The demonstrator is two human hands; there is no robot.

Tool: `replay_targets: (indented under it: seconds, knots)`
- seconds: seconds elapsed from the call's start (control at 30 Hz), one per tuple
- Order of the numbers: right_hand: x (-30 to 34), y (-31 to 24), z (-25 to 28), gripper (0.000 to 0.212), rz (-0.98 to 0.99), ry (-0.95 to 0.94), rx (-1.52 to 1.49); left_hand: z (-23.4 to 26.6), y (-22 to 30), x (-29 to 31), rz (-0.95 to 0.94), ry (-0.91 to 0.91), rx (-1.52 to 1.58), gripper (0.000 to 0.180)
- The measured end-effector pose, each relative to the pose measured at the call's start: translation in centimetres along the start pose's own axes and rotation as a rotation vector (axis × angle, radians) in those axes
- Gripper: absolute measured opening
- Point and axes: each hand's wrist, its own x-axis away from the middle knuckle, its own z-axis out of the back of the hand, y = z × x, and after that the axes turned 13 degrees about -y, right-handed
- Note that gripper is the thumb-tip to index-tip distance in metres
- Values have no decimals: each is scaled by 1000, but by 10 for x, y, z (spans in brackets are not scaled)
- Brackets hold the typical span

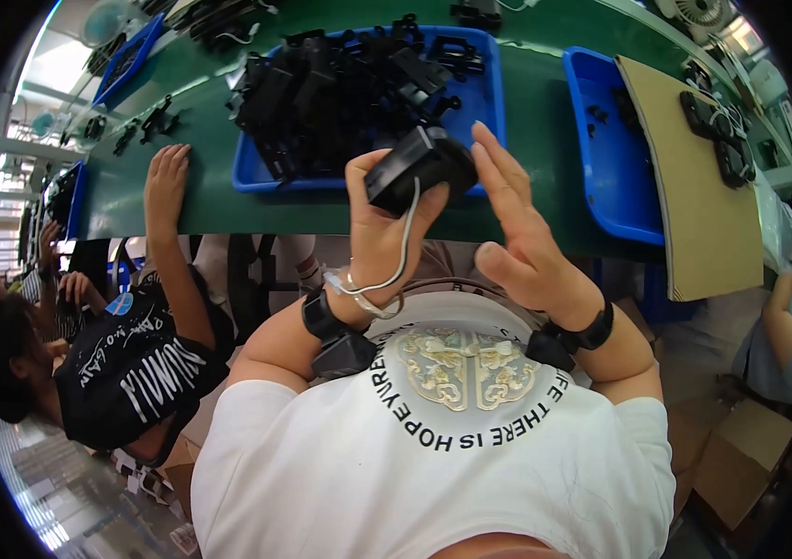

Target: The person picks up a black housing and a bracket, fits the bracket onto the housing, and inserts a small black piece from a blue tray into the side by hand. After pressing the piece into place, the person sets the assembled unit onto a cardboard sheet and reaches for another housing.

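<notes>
My left hand (pixel 380 235) is closed around a black plastic housing (pixel 422 170), which it holds tilted over the front edge of the tray. A thin grey cable (pixel 409 228) runs from the housing down past my left wrist. Beside the housing, my right hand (pixel 522 228) is open, its fingers stretched upward and its thumb apart. Its fingertips are close to the housing's right side; whether they touch it I cannot tell. Just beyond, a blue tray (pixel 495 93) carries a heap of black plastic parts (pixel 321 93).
A green workbench (pixel 545 205) spans the front. To the right, a second blue tray (pixel 606 210) holds a few small black pieces, with a cardboard sheet (pixel 694 205) leaning over it. Black devices (pixel 722 140) lie on the sheet. A co-worker's hand (pixel 169 177) rests on the bench at left.
</notes>
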Motion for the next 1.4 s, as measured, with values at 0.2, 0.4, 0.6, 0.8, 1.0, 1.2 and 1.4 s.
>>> replay_targets:
  seconds: [0.2, 0.4, 0.6, 0.8, 1.0, 1.2, 1.4]
  knots:
    - [3, -9, 10, 80, 83, -65, 9, 5, -8, -6, -32, -32, -134, 51]
    - [-3, -17, -8, 85, -46, 12, 29, -4, 0, 1, -137, 40, -257, 47]
    - [-8, -17, -8, 84, 42, -8, 40, 2, 13, -1, -164, -1, -230, 48]
    - [-7, -21, -11, 89, -37, 42, 62, 3, 4, -1, -134, -60, -210, 50]
    - [-10, -19, -5, 80, 6, 49, 69, 6, 5, -5, -152, -96, -265, 51]
    - [18, 10, 16, 53, -302, 94, -548, 8, 27, -9, 185, -227, 85, 52]
    - [20, 3, 1, 47, -293, 193, -581, 8, 21, -8, 390, -362, 85, 56]
